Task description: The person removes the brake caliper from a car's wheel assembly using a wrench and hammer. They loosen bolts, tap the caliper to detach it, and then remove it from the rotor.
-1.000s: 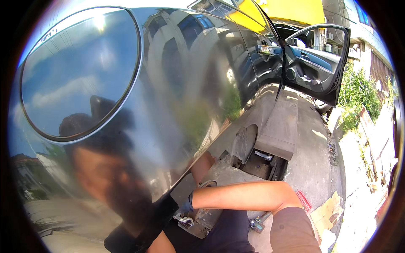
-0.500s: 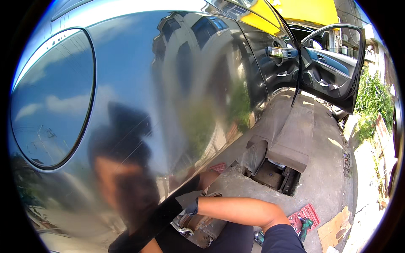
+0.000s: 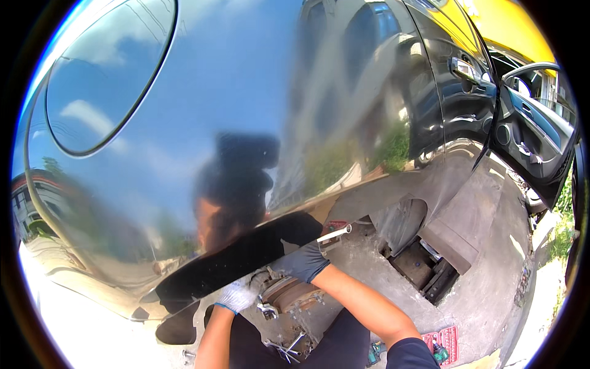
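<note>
At the lower edge of the dark, glossy car body (image 3: 160,190), my left hand (image 3: 236,294) wears a white knit glove, its fingers curled on something hidden near a round rusty metal part (image 3: 289,293). My right hand (image 3: 301,265), in a dark grey glove, reaches under the panel beside it, fingers mostly hidden. A silver wrench (image 3: 337,233) sticks out just above my right hand; whether that hand grips it, I cannot tell. Several loose wrenches (image 3: 290,349) lie on the ground between my legs.
An open car door (image 3: 534,129) stands at the right, below something yellow (image 3: 510,27). The concrete ground (image 3: 498,246) has a dark rectangular opening (image 3: 412,270). A red tool case (image 3: 448,338) and green power tool (image 3: 440,353) lie lower right; plants (image 3: 562,227) grow beyond.
The view has turned, shifting the car rightward. My left gloved hand has come into view, my right arm now angles more upward, and the wrench by my right hand has appeared.
</note>
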`<action>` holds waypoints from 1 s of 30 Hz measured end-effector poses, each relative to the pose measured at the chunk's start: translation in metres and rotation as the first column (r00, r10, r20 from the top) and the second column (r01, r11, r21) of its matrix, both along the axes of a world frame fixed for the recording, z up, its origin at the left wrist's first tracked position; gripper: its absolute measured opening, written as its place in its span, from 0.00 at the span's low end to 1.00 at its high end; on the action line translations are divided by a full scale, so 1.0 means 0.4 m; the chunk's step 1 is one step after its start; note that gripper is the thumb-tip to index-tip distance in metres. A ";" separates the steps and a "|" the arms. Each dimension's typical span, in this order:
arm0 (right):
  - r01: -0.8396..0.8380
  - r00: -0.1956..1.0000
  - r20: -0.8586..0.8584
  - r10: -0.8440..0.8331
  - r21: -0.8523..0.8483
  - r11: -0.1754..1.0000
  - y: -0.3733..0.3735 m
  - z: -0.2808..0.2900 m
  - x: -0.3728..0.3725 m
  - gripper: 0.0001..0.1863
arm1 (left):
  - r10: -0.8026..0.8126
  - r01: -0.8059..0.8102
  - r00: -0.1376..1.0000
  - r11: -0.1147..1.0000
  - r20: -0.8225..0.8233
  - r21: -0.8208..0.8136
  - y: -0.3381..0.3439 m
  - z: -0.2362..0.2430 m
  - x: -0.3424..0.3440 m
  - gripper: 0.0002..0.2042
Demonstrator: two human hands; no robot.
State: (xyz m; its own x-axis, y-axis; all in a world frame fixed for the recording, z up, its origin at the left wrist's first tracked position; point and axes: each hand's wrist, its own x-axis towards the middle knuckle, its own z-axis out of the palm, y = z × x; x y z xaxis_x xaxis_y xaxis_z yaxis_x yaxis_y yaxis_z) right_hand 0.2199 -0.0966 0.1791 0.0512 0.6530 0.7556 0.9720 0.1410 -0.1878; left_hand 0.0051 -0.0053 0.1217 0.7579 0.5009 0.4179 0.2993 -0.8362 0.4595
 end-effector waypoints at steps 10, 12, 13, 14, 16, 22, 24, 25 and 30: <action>-0.035 0.989 -0.130 -0.064 -0.640 0.768 -0.005 -0.073 -0.003 0.28 | -0.036 -0.010 0.994 0.911 -0.104 -0.412 -0.036 0.103 -0.019 0.14; -0.053 0.982 -0.169 -0.079 -0.658 0.751 0.008 -0.088 0.001 0.28 | -0.034 0.037 0.999 0.916 0.014 -0.400 -0.005 0.032 -0.037 0.14; -0.050 0.980 -0.177 -0.094 -0.669 0.742 0.009 -0.096 0.011 0.28 | 0.034 -0.018 0.999 0.877 0.025 -0.481 -0.024 0.051 -0.024 0.14; -0.059 0.975 -0.200 -0.101 -0.665 0.745 0.005 -0.103 0.020 0.28 | 0.102 -0.068 0.994 0.826 0.030 -0.559 -0.048 0.078 -0.004 0.14; -0.070 0.971 -0.218 -0.100 -0.658 0.750 0.010 -0.112 0.019 0.29 | 0.127 -0.103 0.992 0.847 0.010 -0.522 -0.069 0.064 0.013 0.13; -0.021 0.979 -0.172 -0.112 -0.628 0.778 0.025 -0.130 0.004 0.27 | 0.265 0.132 0.898 0.598 0.350 -0.790 -0.025 -0.003 -0.017 0.16; 0.013 0.989 -0.118 -0.088 -0.529 0.848 0.028 -0.170 0.024 0.27 | 0.282 0.221 0.863 0.536 0.420 -0.815 -0.029 0.006 -0.009 0.19; 0.034 0.993 -0.086 -0.086 -0.484 0.874 0.029 -0.193 0.023 0.27 | 0.247 0.239 0.872 0.538 0.422 -0.808 -0.031 -0.002 0.004 0.21; 0.033 0.995 -0.067 -0.077 -0.508 0.861 0.042 -0.162 0.008 0.23 | 0.116 0.328 0.871 0.586 0.478 -0.741 -0.057 0.007 -0.011 0.22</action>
